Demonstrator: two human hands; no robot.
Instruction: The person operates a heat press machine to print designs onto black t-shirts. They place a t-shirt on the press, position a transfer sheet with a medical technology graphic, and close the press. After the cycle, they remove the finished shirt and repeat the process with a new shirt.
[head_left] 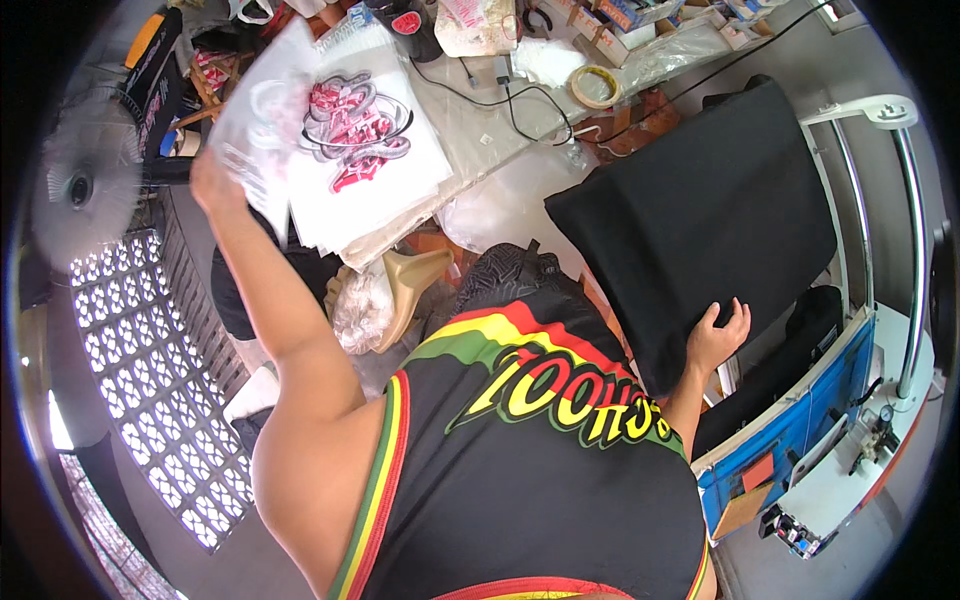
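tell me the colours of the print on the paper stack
The print is pinkish red, grey and black on white paper, clearest in the head view.

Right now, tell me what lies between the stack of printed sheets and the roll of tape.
In the head view, a looped black cable lies on the table between the printed sheets and the tape roll.

Around one surface (pixel 472 130): on it — one sheet stack (pixel 365 140), one tape roll (pixel 600 103); at its left end, one lifted sheet (pixel 265 120); farther left, one fan (pixel 80 185); to its right, one black pad (pixel 710 220); two hands — one left hand (pixel 214 182) left of it, one right hand (pixel 718 337) right of it.
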